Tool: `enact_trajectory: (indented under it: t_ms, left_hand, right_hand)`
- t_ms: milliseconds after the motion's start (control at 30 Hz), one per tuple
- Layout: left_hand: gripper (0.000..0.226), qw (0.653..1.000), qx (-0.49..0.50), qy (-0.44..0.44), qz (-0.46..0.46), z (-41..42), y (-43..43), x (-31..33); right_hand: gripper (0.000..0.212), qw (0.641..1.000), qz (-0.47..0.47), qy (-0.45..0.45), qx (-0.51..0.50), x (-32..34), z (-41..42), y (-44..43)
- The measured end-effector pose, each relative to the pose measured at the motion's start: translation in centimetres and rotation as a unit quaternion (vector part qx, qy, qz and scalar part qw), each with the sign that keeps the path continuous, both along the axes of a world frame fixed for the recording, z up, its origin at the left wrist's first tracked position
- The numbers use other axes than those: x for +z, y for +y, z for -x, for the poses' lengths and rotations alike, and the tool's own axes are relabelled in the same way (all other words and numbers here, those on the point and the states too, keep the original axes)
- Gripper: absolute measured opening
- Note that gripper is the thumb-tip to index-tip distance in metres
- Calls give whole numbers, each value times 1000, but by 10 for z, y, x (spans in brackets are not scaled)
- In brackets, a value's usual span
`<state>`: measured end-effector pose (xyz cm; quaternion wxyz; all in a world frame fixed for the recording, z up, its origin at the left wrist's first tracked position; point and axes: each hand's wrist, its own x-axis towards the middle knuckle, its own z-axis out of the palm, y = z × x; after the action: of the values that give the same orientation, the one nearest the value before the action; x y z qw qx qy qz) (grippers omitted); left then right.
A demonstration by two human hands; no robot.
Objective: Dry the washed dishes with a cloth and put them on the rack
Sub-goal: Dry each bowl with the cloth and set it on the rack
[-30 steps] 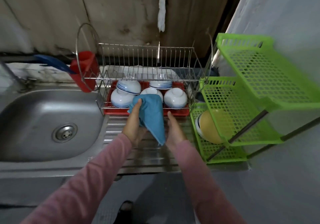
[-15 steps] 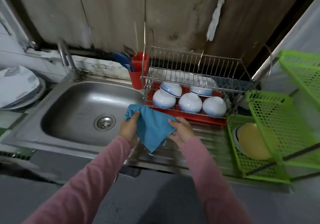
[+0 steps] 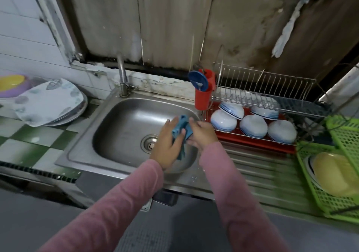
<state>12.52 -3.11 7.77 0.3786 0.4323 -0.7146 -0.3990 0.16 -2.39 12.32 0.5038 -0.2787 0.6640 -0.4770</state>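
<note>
left hand (image 3: 167, 142) + right hand (image 3: 202, 135): bunch blue cloth (image 3: 181, 130) | over sink (image 3: 120, 119) | bowls (image 3: 252, 125) in rack (image 3: 272, 100)

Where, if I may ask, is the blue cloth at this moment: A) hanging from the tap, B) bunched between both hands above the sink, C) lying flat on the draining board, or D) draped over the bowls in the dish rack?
B: the blue cloth is bunched up between the left hand and the right hand, which both hold it above the sink.
</note>
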Motion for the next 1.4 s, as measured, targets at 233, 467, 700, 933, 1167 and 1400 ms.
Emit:
enact_trajectory:
  t_ms: [233, 467, 700, 933, 1167, 1400]
  left_hand:
    - [71, 995, -62, -66, 31, -90, -11, -18]
    - [30, 994, 58, -8, -93, -182, -26, -22]
    - [7, 950, 251, 109, -147, -267, -60, -15]
    - [5, 912, 346, 137, -174, -360, -110, -12]
    - [22, 901, 377, 48, -210, -437, -160, -23]
    - [16, 888, 406, 65, -204, -508, -189, -28]
  right_hand:
    - [67, 993, -24, -1, 119, 9, -74, -19]
    - [97, 943, -104, -111, 296, 17, -140, -51]
    - [74, 937, -51, 54, 341, 6, -217, -99]
    - [49, 913, 52, 231, 334, -29, -306, -151]
    - [64, 796, 83, 432, 415, -49, -392, -211]
    - [67, 753, 58, 476, 451, -75, -457, -260]
